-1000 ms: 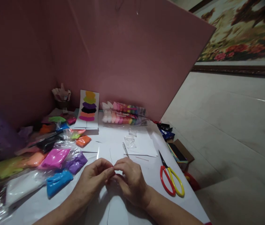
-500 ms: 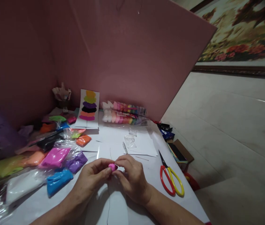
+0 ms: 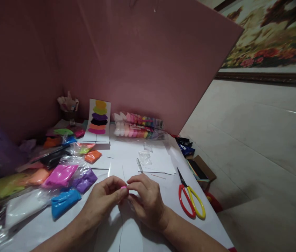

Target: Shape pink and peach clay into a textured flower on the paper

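Observation:
A small lump of pink modelling clay [image 3: 123,187] is pinched between the fingertips of my left hand [image 3: 106,196] and my right hand [image 3: 146,197]. Most of the lump is hidden behind my fingers. Both hands are closed around it, low over a white sheet [image 3: 130,232]. Under the hands a thin dark line [image 3: 122,224] runs up the sheet, and I cannot tell whether it is drawn or a thread. Just beyond my right hand lies a slim silvery tool [image 3: 139,165], its near end hidden by the fingers.
Bags of coloured clay, such as a pink packet [image 3: 62,175] and a blue packet [image 3: 66,203], crowd the left. Scissors [image 3: 190,199] with red and yellow handles lie right. A card with coloured bands [image 3: 98,122] and packs of clay sticks [image 3: 137,127] stand at the back.
The pink clay has turned or been pressed in my fingers, and less of it shows now. My fingertips have come closer together around it.

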### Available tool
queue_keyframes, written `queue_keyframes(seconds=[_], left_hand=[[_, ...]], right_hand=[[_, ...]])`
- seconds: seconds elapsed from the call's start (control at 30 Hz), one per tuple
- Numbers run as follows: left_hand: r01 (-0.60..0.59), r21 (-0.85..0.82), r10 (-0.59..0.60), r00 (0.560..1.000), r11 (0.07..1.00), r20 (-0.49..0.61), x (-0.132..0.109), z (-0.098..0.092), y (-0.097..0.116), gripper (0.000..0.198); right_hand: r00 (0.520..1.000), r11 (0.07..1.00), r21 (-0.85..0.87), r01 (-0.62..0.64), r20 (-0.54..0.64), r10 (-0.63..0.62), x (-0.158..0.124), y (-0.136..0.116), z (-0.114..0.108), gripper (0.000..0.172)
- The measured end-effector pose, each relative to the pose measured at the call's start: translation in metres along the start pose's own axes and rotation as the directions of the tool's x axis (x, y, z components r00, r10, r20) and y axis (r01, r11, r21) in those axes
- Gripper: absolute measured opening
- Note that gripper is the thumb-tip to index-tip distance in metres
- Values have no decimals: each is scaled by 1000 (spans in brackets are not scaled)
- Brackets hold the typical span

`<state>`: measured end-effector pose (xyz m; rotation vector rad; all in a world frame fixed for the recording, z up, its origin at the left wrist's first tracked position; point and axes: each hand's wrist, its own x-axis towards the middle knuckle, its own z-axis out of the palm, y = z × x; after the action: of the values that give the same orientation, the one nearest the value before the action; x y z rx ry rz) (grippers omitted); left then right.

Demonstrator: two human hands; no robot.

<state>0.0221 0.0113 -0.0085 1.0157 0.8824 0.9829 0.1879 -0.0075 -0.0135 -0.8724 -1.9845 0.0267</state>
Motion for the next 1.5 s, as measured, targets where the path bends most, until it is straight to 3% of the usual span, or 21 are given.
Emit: queue_keyframes(seconds=[0.2, 0.67, 1.1, 1.5], left_hand=[[74, -69, -75, 997, 995, -19, -1, 1, 2, 38], [25, 14, -26, 999, 1000, 40, 2, -2, -4, 34], [54, -88, -55, 998, 995, -12, 2, 1, 0, 39], [79, -89, -76, 996, 993, 39, 2, -2, -5, 35]], right_hand=[[999, 999, -19, -40, -10, 40, 0, 1, 0, 7], [1000, 1000, 1, 28, -11, -28, 1, 4, 0, 18], [1000, 1000, 23, -7, -11, 7, 1, 4, 0, 16], [1000, 999, 37, 5, 2, -5, 2, 3, 0, 18]])
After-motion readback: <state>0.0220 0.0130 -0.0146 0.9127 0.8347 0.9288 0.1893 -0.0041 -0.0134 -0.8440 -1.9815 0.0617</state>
